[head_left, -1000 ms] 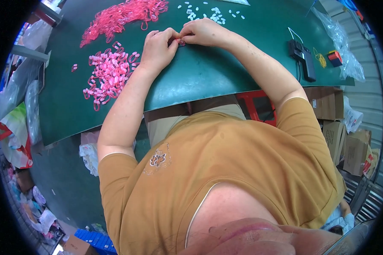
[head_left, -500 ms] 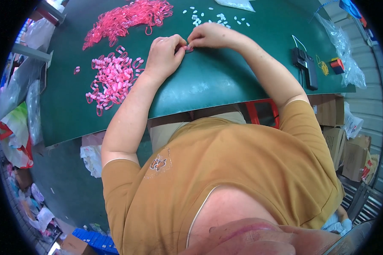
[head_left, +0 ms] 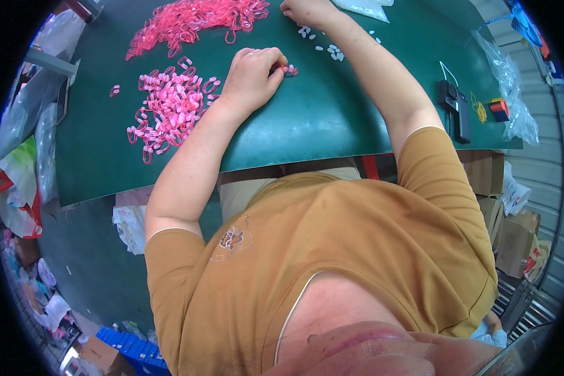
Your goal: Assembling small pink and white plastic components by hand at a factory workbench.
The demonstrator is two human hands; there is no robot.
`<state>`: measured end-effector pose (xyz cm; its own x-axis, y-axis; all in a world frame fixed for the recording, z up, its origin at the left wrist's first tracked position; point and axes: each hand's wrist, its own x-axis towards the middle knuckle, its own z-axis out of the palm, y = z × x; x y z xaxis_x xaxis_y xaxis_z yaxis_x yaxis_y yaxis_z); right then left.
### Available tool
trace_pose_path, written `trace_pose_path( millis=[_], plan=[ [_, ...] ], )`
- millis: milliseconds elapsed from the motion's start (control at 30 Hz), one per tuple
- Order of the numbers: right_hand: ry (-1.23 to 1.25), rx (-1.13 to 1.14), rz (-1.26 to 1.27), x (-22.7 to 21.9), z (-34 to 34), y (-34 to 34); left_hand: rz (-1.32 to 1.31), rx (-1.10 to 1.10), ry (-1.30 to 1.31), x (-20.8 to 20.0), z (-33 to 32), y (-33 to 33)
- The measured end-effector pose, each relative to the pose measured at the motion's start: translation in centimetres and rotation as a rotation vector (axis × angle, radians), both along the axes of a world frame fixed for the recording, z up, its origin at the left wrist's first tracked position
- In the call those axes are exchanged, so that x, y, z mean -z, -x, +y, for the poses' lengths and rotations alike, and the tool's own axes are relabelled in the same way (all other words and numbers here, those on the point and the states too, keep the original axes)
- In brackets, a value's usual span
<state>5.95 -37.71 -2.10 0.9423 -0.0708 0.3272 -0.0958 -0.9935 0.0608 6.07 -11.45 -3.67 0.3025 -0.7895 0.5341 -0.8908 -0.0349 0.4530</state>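
Observation:
Between thumb and forefinger of my left hand (head_left: 252,78) is a small pink loop (head_left: 291,70) with a pale piece on it. My right hand (head_left: 308,12) is at the far edge of the view, fingertips pinched together beside small white oval pieces (head_left: 336,54). Whatever those fingers hold, if anything, is too small to make out. Left of my left hand lies a heap of pink loops with pale pieces on them (head_left: 172,106). Farther back is a larger pile of plain translucent pink loops (head_left: 194,25).
A green table (head_left: 319,119) spans the view in front of me. One paired pink piece (head_left: 114,91) lies apart at the left. To the right are a black device (head_left: 454,109), yellow bands (head_left: 478,109) and clear plastic (head_left: 514,106). A clear bag (head_left: 366,7) lies at the back.
My right hand has left the pink loop and moved away to the far side, over the white pieces. My left hand still pinches the loop. The view has shifted slightly.

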Motion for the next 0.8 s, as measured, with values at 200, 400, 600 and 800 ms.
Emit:
trace_pose_path(
  millis=[200,400,600,800],
  plan=[
    [-0.06,0.006,0.348,-1.9,-1.4,-1.3,0.056,-0.014,-0.078,-0.3,0.2,0.2],
    [0.031,-0.078,0.344,-4.0,0.3,-0.8,0.037,-0.017,-0.062,0.0,0.4,0.0],
    [0.197,-0.144,0.322,-3.4,-0.1,-1.4,0.045,-0.014,-0.08,0.0,0.3,-0.1],
    [-0.37,-0.065,0.354,-5.4,2.6,3.0,0.033,-0.029,-0.044,0.0,0.6,0.0]
  ],
)
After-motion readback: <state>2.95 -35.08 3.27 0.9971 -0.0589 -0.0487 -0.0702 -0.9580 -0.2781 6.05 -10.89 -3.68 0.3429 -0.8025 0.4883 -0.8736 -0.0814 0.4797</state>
